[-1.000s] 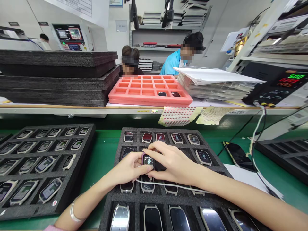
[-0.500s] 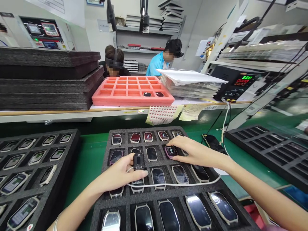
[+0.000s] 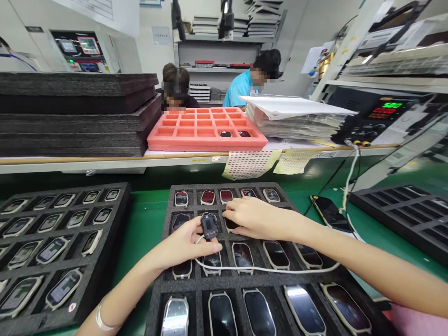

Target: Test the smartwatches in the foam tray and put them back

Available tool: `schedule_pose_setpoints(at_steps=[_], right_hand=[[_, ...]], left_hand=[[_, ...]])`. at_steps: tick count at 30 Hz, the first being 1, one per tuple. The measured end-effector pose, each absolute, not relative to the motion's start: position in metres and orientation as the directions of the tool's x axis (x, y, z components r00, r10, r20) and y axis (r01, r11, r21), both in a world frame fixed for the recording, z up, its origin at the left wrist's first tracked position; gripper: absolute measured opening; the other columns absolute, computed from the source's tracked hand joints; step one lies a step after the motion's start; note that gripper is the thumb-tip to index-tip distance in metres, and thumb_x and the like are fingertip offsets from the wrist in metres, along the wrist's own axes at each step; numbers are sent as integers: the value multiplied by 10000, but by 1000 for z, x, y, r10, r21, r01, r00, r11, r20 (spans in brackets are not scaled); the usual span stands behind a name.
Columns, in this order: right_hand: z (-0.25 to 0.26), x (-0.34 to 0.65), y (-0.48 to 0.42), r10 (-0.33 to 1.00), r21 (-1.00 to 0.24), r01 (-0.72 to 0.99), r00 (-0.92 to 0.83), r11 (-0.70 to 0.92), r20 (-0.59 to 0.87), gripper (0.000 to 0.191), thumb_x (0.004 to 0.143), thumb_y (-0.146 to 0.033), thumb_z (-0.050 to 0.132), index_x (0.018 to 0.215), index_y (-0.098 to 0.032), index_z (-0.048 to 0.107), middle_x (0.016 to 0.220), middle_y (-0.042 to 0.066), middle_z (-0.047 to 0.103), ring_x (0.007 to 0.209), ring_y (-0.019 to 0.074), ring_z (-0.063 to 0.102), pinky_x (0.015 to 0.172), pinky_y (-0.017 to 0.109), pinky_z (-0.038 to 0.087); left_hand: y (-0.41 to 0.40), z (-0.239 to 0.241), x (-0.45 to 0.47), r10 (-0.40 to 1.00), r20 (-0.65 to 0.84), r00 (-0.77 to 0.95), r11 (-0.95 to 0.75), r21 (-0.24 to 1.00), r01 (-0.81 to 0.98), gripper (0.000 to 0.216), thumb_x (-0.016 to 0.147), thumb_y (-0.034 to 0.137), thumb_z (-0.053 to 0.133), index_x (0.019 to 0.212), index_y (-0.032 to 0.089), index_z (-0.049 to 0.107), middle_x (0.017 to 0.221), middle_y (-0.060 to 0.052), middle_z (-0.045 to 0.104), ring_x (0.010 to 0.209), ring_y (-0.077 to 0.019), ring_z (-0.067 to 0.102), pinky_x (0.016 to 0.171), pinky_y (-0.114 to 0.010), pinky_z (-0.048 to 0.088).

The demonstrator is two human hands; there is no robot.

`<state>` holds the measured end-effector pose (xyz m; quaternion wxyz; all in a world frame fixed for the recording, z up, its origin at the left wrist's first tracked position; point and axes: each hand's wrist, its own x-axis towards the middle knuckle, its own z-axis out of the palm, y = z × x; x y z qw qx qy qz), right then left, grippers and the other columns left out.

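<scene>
My left hand point(image 3: 184, 242) pinches a small square black charger block point(image 3: 210, 227) between thumb and fingers, and a white cable point(image 3: 266, 269) runs from it across the tray to the right. Below my hands lies a dark grey foam tray point(image 3: 245, 282) with smartwatch bodies, strapless, in its compartments. My right hand point(image 3: 259, 217) has its fingers and thumb around the sides of a smartwatch point(image 3: 231, 226) in the second row, covering much of it. Just right of the charger block, that watch sits in its slot. A dark-screened watch point(image 3: 242, 256) lies in the row nearer me.
Another foam tray of watches point(image 3: 58, 249) lies at left, a black slotted tray point(image 3: 402, 205) at right. A phone point(image 3: 331, 212) rests on the green bench. On the shelf ahead are a pink foam tray point(image 3: 206, 143), stacked black foam point(image 3: 77, 121) and a power supply point(image 3: 378, 114). Two people sit beyond.
My right hand has moved left, from a lit purple-edged watch to the watch beside it. My left hand still holds the charger block, now tilted. The whole view has shifted.
</scene>
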<state>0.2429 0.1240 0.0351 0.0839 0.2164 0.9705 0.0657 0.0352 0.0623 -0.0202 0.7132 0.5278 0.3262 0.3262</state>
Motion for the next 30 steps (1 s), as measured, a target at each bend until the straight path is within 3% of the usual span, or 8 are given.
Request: schedule_pose_setpoints(at_steps=[4, 7, 10, 14, 17, 22, 26, 30], right_hand=[[41, 251, 132, 498, -6, 501, -861, 865, -100, 266, 749, -201, 707, 996, -118, 654, 912, 88, 639, 828, 253, 638, 704, 331, 496], [50, 255, 128, 569, -202, 552, -821, 809, 38, 347, 728, -196, 709, 1064, -155, 639, 1008, 74, 630, 891, 233, 627, 762, 321, 498], [56, 248, 116, 530, -314, 461, -827, 830, 186, 381, 756, -207, 694, 1124, -176, 601, 1081, 72, 600, 965, 217, 595, 833, 316, 485], [49, 228, 104, 364, -194, 324, -902, 926, 233, 287, 810, -240, 658, 1079, -152, 608, 1061, 108, 604, 948, 237, 585, 816, 367, 498], [36, 219, 106, 296, -66, 290, -916, 955, 270, 234, 868, -198, 584, 1093, -137, 596, 1095, 139, 606, 993, 266, 569, 827, 424, 493], [25, 221, 108, 305, -147, 270, -891, 951, 336, 263, 922, -256, 546, 1155, -134, 555, 1126, 127, 607, 1013, 253, 559, 875, 413, 480], [24, 222, 102, 311, -175, 262, -867, 949, 391, 287, 919, -281, 554, 1164, -132, 552, 1110, 126, 619, 984, 247, 568, 884, 424, 475], [20, 223, 100, 338, -203, 277, -849, 939, 405, 330, 903, -310, 578, 1179, -131, 556, 1092, 138, 618, 986, 256, 572, 861, 425, 485]], left_hand=[[67, -25, 33, 802, -101, 589, 226, 963, -143, 404, 705, 230, 763, 1028, 150, 534, 902, -28, 608, 692, -90, 512, 645, -230, 393], [68, -25, 32, 799, -115, 590, 249, 957, -151, 424, 680, 210, 781, 1026, 160, 540, 927, -35, 613, 718, -97, 535, 657, -234, 404], [69, -22, 33, 782, -116, 612, 273, 947, -170, 438, 664, 185, 786, 1036, 150, 556, 898, -31, 607, 725, -106, 557, 672, -240, 426], [67, -20, 35, 796, -70, 601, 236, 950, -203, 455, 667, 190, 784, 1064, 144, 567, 886, -25, 605, 767, -117, 569, 680, -232, 440], [66, -22, 37, 858, -56, 510, 154, 976, -151, 361, 773, 321, 696, 1043, 127, 555, 788, -7, 601, 529, -48, 475, 472, -178, 350], [66, -24, 38, 890, -48, 453, 120, 984, -131, 341, 790, 406, 657, 950, 125, 549, 614, 46, 549, 361, -14, 308, 344, -175, 172], [66, -20, 36, 891, -84, 446, 170, 973, -155, 321, 745, 408, 702, 813, 126, 565, 518, 71, 481, 374, -22, 259, 362, -183, 159], [63, -17, 34, 894, -64, 443, 148, 976, -157, 309, 725, 389, 726, 808, 119, 601, 543, 63, 465, 432, -41, 311, 415, -189, 216]])
